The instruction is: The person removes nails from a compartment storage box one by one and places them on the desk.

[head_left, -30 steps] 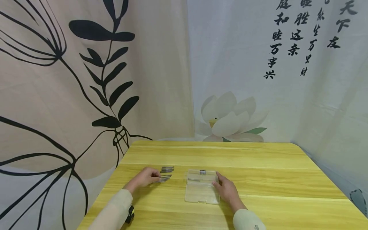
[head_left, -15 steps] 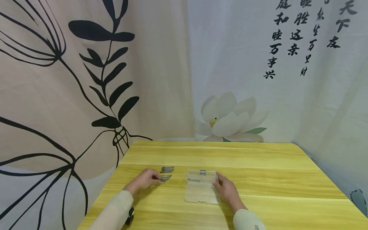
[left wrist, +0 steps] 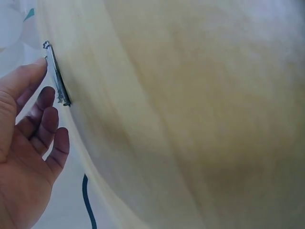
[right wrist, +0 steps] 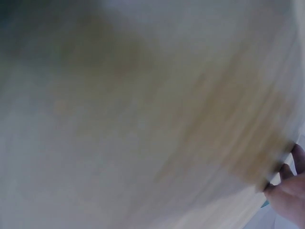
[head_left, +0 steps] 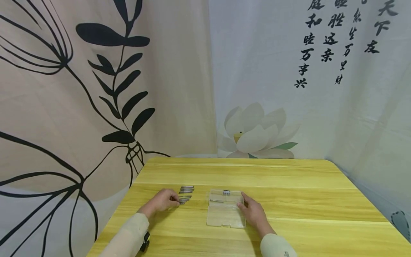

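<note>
Several thin metal rods [head_left: 185, 194] lie in a small bunch on the yellow wooden table [head_left: 289, 178]. My left hand [head_left: 173, 200] rests on the table just left of them, fingertips at the near ends of the rods. In the left wrist view the left hand [left wrist: 44, 90] shows loosely bent fingers with nothing between them, the thumb tip beside the rods [left wrist: 57, 78]. A clear plastic case [head_left: 224, 210] lies open and flat at the middle. My right hand [head_left: 243, 201] rests against its right edge, thumb on the plastic. The right wrist view is blurred, with only fingertips [right wrist: 286, 183] visible.
Inside the case sit a small metal piece [head_left: 226, 192] at the far end and one rod [head_left: 217, 201]. Printed fabric backdrops hang close behind and to both sides of the table. The table's left edge runs near my left forearm.
My left hand's fingertips have drawn back slightly toward me, uncovering more of the rods. The right hand and the case have not moved.
</note>
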